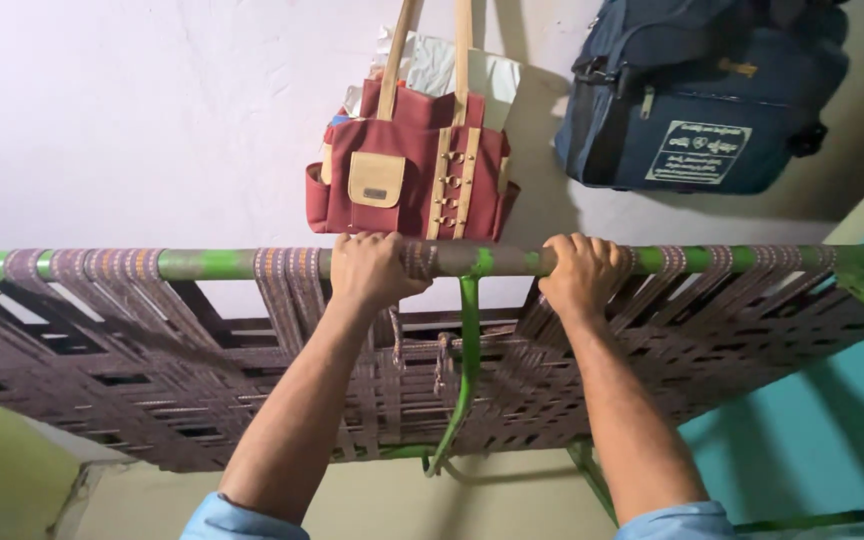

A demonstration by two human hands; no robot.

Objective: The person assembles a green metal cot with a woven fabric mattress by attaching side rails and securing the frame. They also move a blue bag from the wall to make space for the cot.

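Gripping the long green side rail (222, 263) of a folding cot (152, 370), both hands hold the frame up on edge across the middle of the frame, its woven brown webbing facing the camera and filling the lower half of the picture. The cot appears already raised off the floor and tilted against or near the pale wall (122, 120); whether it is leaning there or carried by the hands alone I cannot tell. A bent green leg (467, 370) hangs down the centre of the webbing, looking folded in or only partly swung out, so the frame seems neither set up nor stowed.

In the upper right a dark blue backpack (692, 90) hangs on the wall, zipped closed, its contents hidden. At upper centre, just above the rail, hangs a red cloth handbag (407, 175) with tan straps and a tan pocket; its top is open and pale paper or plastic pokes out.

The left hand (372, 270) is curled tight over the rail just below the handbag, fingers wrapped over the top. The right hand (582, 272) is closed the same way, further right along the rail, beyond the leg's joint.
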